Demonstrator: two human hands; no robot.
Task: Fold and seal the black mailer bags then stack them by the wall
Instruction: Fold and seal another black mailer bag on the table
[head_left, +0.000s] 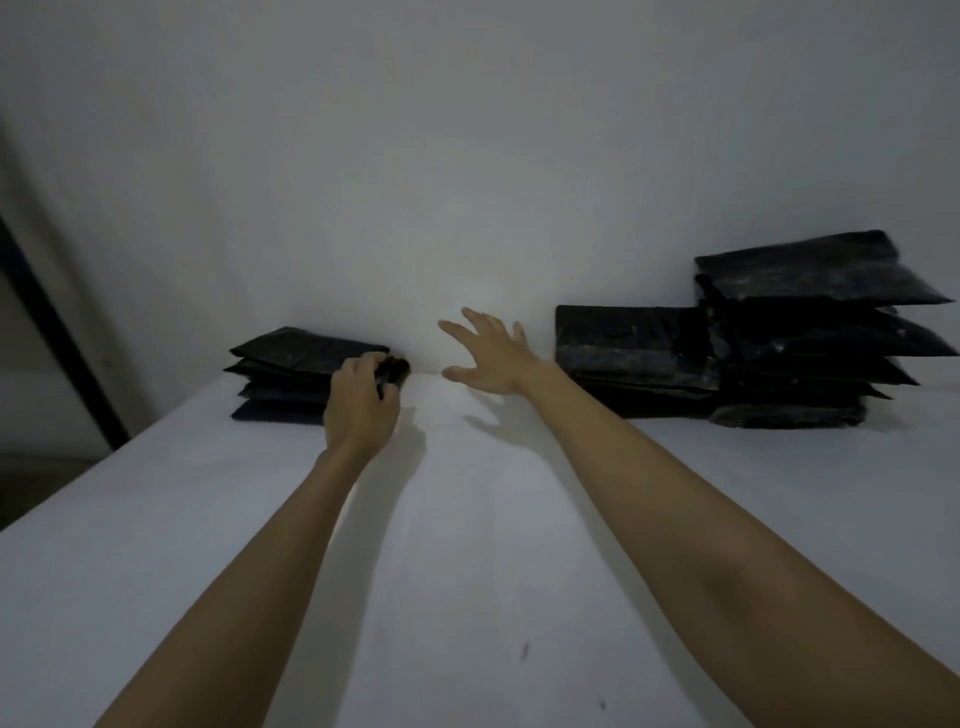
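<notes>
The left hand (361, 400) is extended to the left stack (298, 376) of black mailer bags, which lies on the white table (467, 571) against the wall (467, 156); its fingers are curled around the near right corner of the top bag (311, 351), gripping a dark fold of film. The right hand (485, 353) hovers above the table between the two groups of bags, fingers spread and straight, holding nothing and touching nothing. A larger right pile (779, 338) of black bags stands against the wall, well apart from the left stack; its upper bags sit skewed and overhang one another. Whether those bags are sealed cannot be determined from this view. The bags appear to be thin, glossy plastic film: light, limp and probably slippery, so a single bag is likely to sag and slide when lifted by one corner. Recommended hold: pinch along a folded edge or at two corners, using both hands, so that the fold stays closed and flat. The left stack is low and reasonably square, and a bag set on it should be pressed down lightly to expel trapped air. Risk: pulling at a corner may drag the bags beneath out of alignment.
</notes>
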